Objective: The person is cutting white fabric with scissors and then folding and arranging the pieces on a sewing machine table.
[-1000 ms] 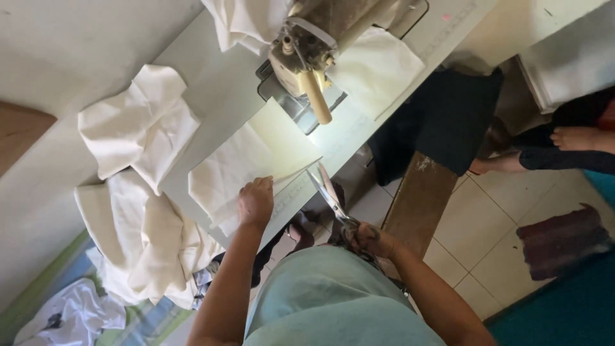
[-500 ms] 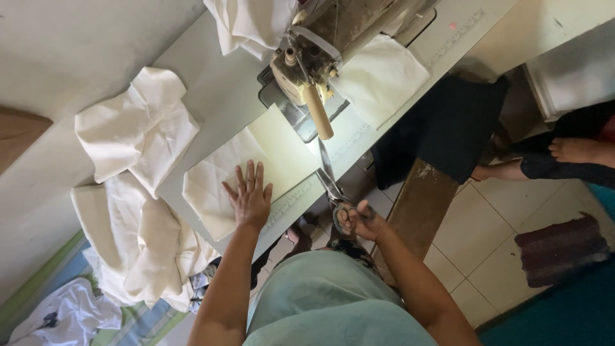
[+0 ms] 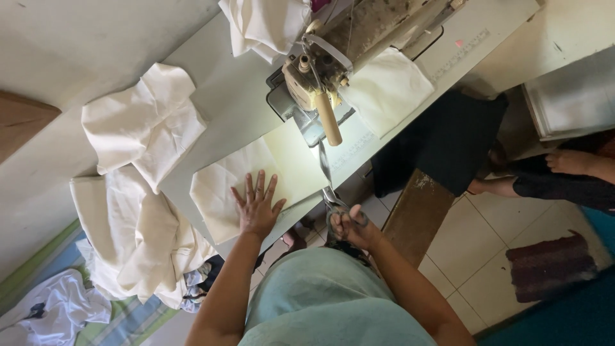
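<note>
Seen from above, a person in a pale green top sits at a sewing machine (image 3: 333, 70) set into a white counter (image 3: 224, 109). The left hand (image 3: 257, 206) lies flat, fingers spread wide, pressing on a cream fabric piece (image 3: 221, 192) spread on the counter in front of the machine. It holds nothing — it only bears down on the cloth. The near part of that fabric is brightly lit by the machine's lamp.

The right hand (image 3: 353, 227) is closed around the handles of a pair of scissors (image 3: 330, 186). The blades point away from the body, up toward the needle area, and lie along the right edge of the lit fabric, just beside the counter's front edge. Whether the blades are parted cannot be told.

To the left, a crumpled cream cloth (image 3: 144, 128) rests on the counter, and below it a larger heap of cream cloth (image 3: 134, 237) spills over the counter's edge. More white cloth (image 3: 262, 25) is bunched behind the machine, and another cream piece (image 3: 387, 86) lies to its right.

Under the counter hangs dark fabric (image 3: 448, 138), with a wooden board (image 3: 416, 208) leaning over the tiled floor (image 3: 493, 256). At the far right — well apart from the work — another person's bare foot (image 3: 573, 163) rests near a dark red mat (image 3: 554, 266).
</note>
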